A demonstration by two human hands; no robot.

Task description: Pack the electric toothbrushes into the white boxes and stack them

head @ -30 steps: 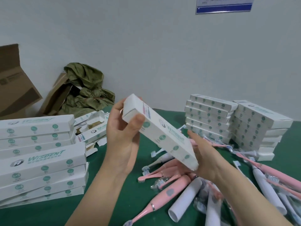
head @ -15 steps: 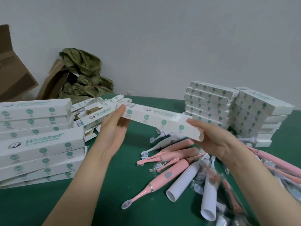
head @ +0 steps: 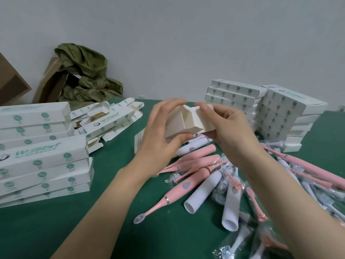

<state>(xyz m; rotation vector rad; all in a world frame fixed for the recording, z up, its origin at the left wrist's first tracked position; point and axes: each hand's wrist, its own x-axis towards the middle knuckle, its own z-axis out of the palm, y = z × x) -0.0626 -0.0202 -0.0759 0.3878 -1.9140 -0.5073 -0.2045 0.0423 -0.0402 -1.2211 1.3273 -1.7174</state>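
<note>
I hold one white box (head: 188, 121) end-on toward me in mid-air over the green table (head: 112, 212), its end flaps spread open and its cream inside showing. My left hand (head: 164, 135) grips its left side with thumb underneath. My right hand (head: 229, 128) pinches the right flap. Below the hands lies a heap of pink toothbrushes (head: 186, 186) and white toothbrush handles (head: 203, 191), some with bagged brush heads (head: 229, 171). A stack of closed white boxes (head: 43, 154) stands at the left, and two more stacks (head: 270, 109) stand at the back right.
Loose flat boxes with open flaps (head: 110, 120) lie behind the left stack. Brown cardboard (head: 11, 85) and a crumpled olive-green bag (head: 87, 75) lean against the grey wall at the back left. More bagged brush heads (head: 248, 243) spread to the lower right.
The box was held lengthwise between both hands; it has now turned end-on toward me, with its end flaps opened. The view has dropped lower over the table.
</note>
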